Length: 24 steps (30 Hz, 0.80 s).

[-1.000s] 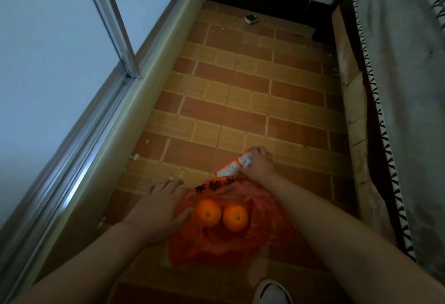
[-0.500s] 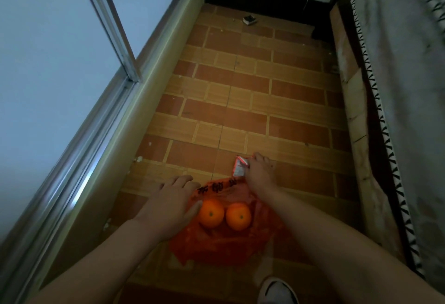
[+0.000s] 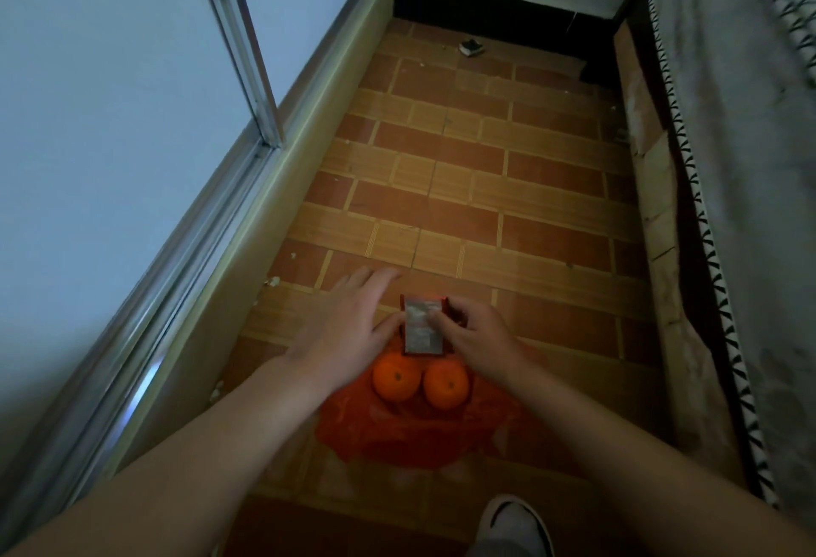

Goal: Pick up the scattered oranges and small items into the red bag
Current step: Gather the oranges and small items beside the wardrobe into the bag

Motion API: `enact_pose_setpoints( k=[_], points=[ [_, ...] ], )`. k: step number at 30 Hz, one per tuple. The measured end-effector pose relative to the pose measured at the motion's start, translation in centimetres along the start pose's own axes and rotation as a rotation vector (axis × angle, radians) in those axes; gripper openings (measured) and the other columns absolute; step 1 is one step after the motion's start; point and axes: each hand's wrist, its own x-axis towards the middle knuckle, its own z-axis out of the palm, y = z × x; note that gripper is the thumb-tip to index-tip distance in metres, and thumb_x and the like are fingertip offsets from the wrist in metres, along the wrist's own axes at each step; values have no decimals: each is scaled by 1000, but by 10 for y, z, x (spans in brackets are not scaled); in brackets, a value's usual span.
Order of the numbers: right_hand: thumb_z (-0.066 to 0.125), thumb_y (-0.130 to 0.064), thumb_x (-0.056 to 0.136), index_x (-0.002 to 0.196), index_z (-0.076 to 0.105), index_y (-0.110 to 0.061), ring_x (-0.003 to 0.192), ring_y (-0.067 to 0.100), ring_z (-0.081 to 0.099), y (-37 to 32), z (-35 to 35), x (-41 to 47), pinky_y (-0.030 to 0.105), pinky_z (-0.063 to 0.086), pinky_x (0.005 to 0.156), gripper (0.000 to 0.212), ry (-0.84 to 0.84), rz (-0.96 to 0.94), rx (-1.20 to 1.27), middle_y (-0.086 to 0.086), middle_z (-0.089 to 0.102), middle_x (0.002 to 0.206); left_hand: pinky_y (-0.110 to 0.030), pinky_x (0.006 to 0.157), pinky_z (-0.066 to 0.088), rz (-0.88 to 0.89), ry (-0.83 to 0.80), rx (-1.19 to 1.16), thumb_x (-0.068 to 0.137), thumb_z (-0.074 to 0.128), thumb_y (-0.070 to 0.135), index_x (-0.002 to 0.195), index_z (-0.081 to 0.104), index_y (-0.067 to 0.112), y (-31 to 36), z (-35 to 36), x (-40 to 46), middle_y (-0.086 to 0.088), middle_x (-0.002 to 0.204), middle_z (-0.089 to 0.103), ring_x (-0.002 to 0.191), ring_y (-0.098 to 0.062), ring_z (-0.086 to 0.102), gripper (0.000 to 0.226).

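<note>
Tiled floor (image 3: 463,185), red bag (image 3: 410,437) mouth hidden behind right hand (image 3: 479,342) pinching packet (image 3: 421,329), left hand (image 3: 349,327) spread.

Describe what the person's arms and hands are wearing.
Nothing shows on them. Both forearms are bare up to the frame's edge, with no sleeves in view. The left hand and right hand have no gloves, and no rings, watch or bands are visible.
</note>
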Motion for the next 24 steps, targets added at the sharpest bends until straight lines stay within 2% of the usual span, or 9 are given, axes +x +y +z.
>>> enact_pose_setpoints(
  k=[3,6,10,12,15,17,19,22,24],
  points=[
    [59,-28,106,112,73,-21,90,12,72,-2,-1,-24,37,60,75,17,-104,-23,36,-1,75,100,-32,98,48,86,-33,80,103,58,43,138,58,29,12,9,1,7,134,56,124,-16,51,38],
    [59,-35,105,94,71,-25,74,7,64,-1,-7,-33,38,52,63,19,-124,-58,5,-3,71,84,-37,90,49,105,-59,130,104,59,38,119,68,24,22,17,-3,5,115,61,110,-19,55,22],
    [68,-24,101,97,71,-26,69,-4,61,-5,-8,-33,16,44,62,6,-190,-63,35,-16,67,78,-34,84,43,1,-24,105,106,57,33,108,65,22,31,18,-8,5,105,58,99,-17,51,13],
    [71,-9,97,105,70,-24,75,-12,62,-6,-8,-30,10,45,66,17,-211,-74,2,-19,67,82,-32,79,38,-83,-20,58,106,57,33,104,63,23,34,17,-12,7,98,53,94,-19,50,11],
    [72,-8,95,114,73,-22,81,-10,64,-2,-11,-23,13,47,71,24,-227,-56,-118,-17,69,94,-40,88,47,-168,-51,60,105,59,37,110,63,27,34,16,-18,1,112,61,110,-25,56,12],
    [74,-15,93,114,74,-19,85,6,64,5,-12,-19,34,54,75,21,-220,-48,-292,-6,69,98,-42,96,48,-179,-106,172,104,60,38,117,63,27,31,16,-22,-1,122,61,116,-26,55,17],
    [74,-23,89,107,74,-19,85,15,64,13,-10,-19,42,56,76,18,-231,-43,-406,-4,69,94,-44,100,46,-157,-176,343,104,58,38,126,60,28,26,19,-25,-1,130,57,123,-28,52,25],
    [64,-46,84,108,72,-25,89,12,67,28,1,-23,39,56,77,33,-305,-74,-469,-7,74,102,-49,104,44,-192,-277,483,106,51,35,140,50,27,23,25,-29,-3,142,48,132,-30,45,35],
    [62,-50,87,107,72,-26,88,15,68,36,10,-30,38,55,77,32,-345,-58,-529,-7,75,102,-49,105,44,-196,-315,533,105,49,31,143,48,26,21,27,-29,-3,143,46,134,-31,44,38]
  ],
)
